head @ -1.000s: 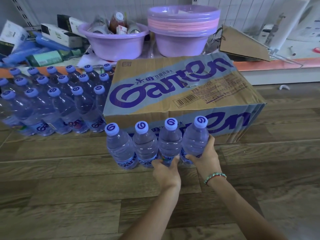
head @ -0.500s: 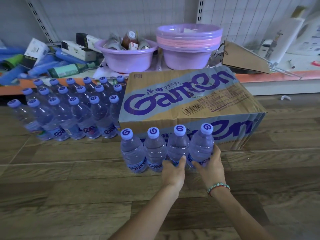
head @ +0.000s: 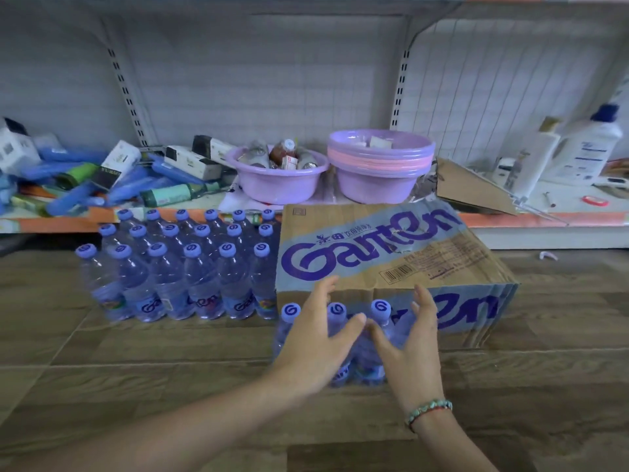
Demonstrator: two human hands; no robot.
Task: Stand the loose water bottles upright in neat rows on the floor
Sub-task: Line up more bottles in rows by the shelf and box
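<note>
Bare fingers spread wide now — the left hand (head: 315, 349) and right hand (head: 410, 356) have both let go, thumbs nearly meeting in front of the short row of bottles (head: 369, 349). Half a second ago they were pressed on the bottles low down, nudging the right end of the line; now they hover just in front, holding nothing. Three blue caps show upright; a fourth is hidden behind the right hand. The row stands on the wooden floor (head: 170, 366) against the Ganten carton (head: 381, 253), with the big block of bottles (head: 177, 270) to its left. That row looks placed; more loose bottles come next, I'd say.
</note>
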